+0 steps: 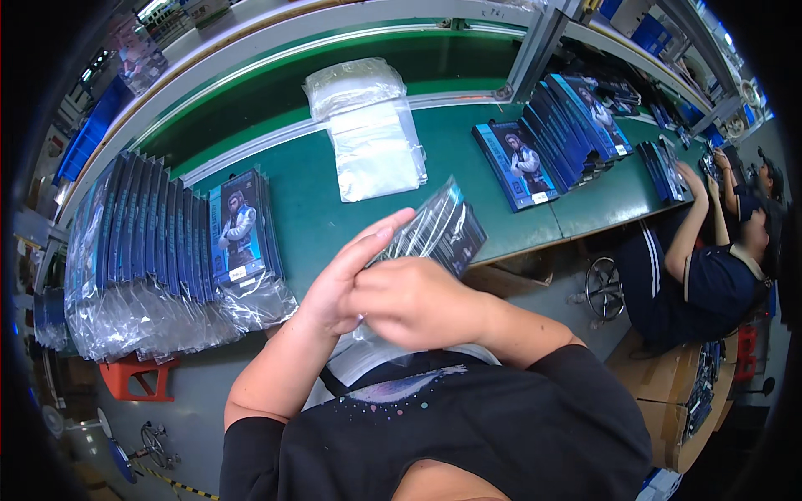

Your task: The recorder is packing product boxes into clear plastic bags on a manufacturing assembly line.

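Flanking both hands' bagged box (439, 234): bagged stack (167, 250) (left), clear bags (372, 134) ahead.

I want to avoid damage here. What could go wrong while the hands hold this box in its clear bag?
1. Both hands, left and right, hold the bagged box off the table; the slick film might slip.
2. The bagged row leans at the table's front edge; a bump could tip it off.
3. The bag pile looks loose and could slide.

bench top (334, 200) green | boxes (242, 225) dark blue, figure print | bags (372, 138) clear | stool (138, 376) orange
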Demonstrator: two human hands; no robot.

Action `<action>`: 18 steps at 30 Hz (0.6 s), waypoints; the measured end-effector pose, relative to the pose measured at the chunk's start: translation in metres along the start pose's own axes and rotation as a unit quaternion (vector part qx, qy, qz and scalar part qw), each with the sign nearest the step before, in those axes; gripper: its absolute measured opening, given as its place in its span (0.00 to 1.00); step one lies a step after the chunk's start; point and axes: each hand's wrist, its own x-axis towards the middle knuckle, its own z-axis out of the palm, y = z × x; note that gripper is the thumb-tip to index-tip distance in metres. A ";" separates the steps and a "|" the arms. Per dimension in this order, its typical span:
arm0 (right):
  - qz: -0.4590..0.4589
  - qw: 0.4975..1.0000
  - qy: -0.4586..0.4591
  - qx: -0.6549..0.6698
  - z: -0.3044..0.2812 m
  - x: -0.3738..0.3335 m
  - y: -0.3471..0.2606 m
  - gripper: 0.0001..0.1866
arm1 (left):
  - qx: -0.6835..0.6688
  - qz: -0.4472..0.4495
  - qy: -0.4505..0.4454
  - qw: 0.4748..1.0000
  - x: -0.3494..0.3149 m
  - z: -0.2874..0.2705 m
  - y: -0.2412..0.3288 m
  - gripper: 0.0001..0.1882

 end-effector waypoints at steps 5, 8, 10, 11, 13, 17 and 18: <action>-0.026 0.984 0.176 0.001 -0.009 0.000 0.011 0.12 | 0.034 0.098 0.052 0.993 -0.005 -0.022 0.002 0.37; 0.076 0.918 0.340 -0.188 -0.025 -0.006 0.037 0.08 | 0.085 0.144 0.143 0.975 -0.021 -0.019 0.014 0.38; 0.147 0.916 0.341 -0.151 -0.030 -0.009 0.055 0.08 | 0.111 0.144 0.129 0.975 -0.032 -0.027 0.021 0.37; 0.190 0.932 0.307 -0.015 -0.033 -0.013 0.062 0.09 | 0.106 0.141 0.123 0.977 -0.036 -0.029 0.024 0.37; 0.276 0.892 0.239 0.266 -0.036 -0.019 0.067 0.10 | 0.096 0.135 0.112 0.980 -0.042 -0.029 0.029 0.36; 0.320 0.859 0.292 0.272 -0.025 -0.020 0.076 0.09 | 0.100 0.136 0.138 0.976 -0.045 -0.022 0.023 0.35; 0.346 0.832 0.317 0.296 -0.022 -0.017 0.081 0.10 | 0.115 0.149 0.158 0.970 -0.045 -0.020 0.021 0.35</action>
